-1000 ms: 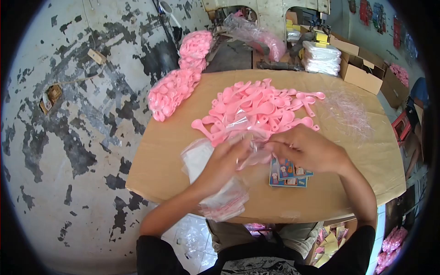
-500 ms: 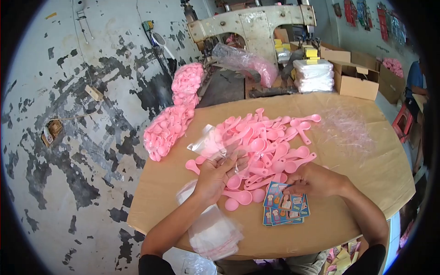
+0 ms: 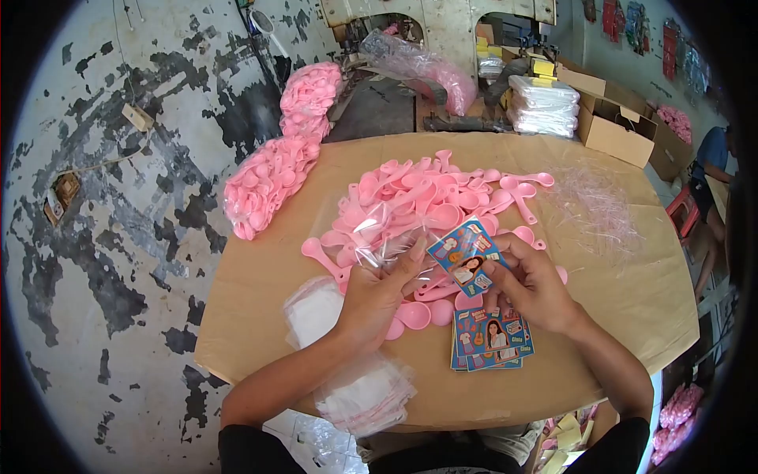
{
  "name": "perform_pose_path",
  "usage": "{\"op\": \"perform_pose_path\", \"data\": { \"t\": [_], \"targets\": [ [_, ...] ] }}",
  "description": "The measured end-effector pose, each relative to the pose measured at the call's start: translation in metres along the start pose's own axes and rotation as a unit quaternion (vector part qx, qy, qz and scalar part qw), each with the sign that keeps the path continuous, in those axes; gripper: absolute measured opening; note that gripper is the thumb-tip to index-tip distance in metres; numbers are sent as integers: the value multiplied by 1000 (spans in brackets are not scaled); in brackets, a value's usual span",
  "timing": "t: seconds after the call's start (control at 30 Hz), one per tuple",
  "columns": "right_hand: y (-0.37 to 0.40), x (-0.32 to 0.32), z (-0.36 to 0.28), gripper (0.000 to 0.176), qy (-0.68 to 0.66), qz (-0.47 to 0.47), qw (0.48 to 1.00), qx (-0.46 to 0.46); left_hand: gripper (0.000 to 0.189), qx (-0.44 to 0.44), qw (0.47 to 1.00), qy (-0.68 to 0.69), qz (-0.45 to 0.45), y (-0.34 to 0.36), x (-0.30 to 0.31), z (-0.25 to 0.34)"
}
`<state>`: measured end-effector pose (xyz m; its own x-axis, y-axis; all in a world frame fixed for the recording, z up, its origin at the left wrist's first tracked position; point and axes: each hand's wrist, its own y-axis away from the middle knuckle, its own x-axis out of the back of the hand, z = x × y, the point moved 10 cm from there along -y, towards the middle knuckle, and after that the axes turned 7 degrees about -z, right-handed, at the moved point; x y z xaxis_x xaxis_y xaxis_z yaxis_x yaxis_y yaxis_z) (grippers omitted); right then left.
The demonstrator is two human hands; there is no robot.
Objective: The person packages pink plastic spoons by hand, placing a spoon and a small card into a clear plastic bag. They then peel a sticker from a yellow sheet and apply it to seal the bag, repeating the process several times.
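My left hand (image 3: 379,300) is closed on a clear plastic bag (image 3: 375,237), pinched between thumb and fingers over the spoons. In my right hand (image 3: 537,284) is a blue printed card (image 3: 467,257), gripped by thumb and fingers, its left corner close to the bag. Beneath that hand lies a small stack of similar cards (image 3: 491,341) on the brown paper. Behind both hands spreads a heap of pink plastic spoons (image 3: 418,189). By my left forearm lie flat clear bags (image 3: 363,395) in a loose pile.
Packed bags of pink spoons (image 3: 272,178) lie at the table's left edge. Thin plastic strands (image 3: 604,213) are scattered at the right. A machine (image 3: 442,31), wrapped white stacks (image 3: 545,107) and cardboard boxes (image 3: 616,130) stand behind. Another person (image 3: 714,162) is at far right.
My right hand has lifted one card off the stack and brought it up and left toward the bag in my left hand. The view has tilted downward slightly.
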<state>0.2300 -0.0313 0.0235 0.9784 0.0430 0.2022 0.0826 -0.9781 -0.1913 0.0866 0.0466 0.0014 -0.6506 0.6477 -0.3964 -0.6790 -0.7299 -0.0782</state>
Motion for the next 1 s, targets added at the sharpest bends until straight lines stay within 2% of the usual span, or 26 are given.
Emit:
{"op": "perform_pose_path", "data": {
  "t": [0.1, 0.2, 0.3, 0.43, 0.5, 0.6, 0.67, 0.73, 0.77, 0.8, 0.83, 0.9, 1.0],
  "targets": [
    [4, -6, -3, 21, 65, -56, 996, -30, 37, 0, 1000, -19, -18, 2, -5, 1],
    [4, -7, -9, 20, 74, -57, 994, -61, 35, 12, 997, -62, -32, 5, -13, -3],
    [4, -11, -11, 21, 11, -27, 997, -67, 35, 16, 993, -99, -66, 7, -16, -10],
    [0, -15, -17, 21, 58, -18, 998, -26, 30, 6, 993, -80, -87, 8, -20, 10],
    [-4, -22, -27, 20, 84, -21, 996, -21, 32, -21, 991, -94, -93, 9, -22, 1],
    [-12, -30, -27, 19, 20, -19, 999, -27, 42, -50, 988, -98, -108, 11, -28, 5],
    [-19, -28, -24, 20, 64, -37, 997, -19, 49, -39, 985, -130, -107, 11, -28, 14],
    [-26, -25, -16, 20, 99, -53, 994, -12, 52, -48, 990, 30, -127, 8, -28, 26],
    [-30, -26, -19, 18, 60, -42, 997, 11, 54, -51, 983, 110, -135, 6, -28, 29],
    [-35, -31, -23, 17, 20, -31, 999, 33, 57, -75, 987, 56, -129, 6, -26, 34],
    [-40, -32, -27, 16, -20, -20, 998, 57, 56, -75, 986, 76, -129, 6, -24, 34],
    [-46, -36, -26, 16, -9, -43, 999, 22, 55, -77, 982, 116, -127, 5, -20, 34],
    [-50, -37, -9, 16, -31, -69, 997, 22, 51, -63, 987, 15, -146, 3, -25, 26]
  ]
}}
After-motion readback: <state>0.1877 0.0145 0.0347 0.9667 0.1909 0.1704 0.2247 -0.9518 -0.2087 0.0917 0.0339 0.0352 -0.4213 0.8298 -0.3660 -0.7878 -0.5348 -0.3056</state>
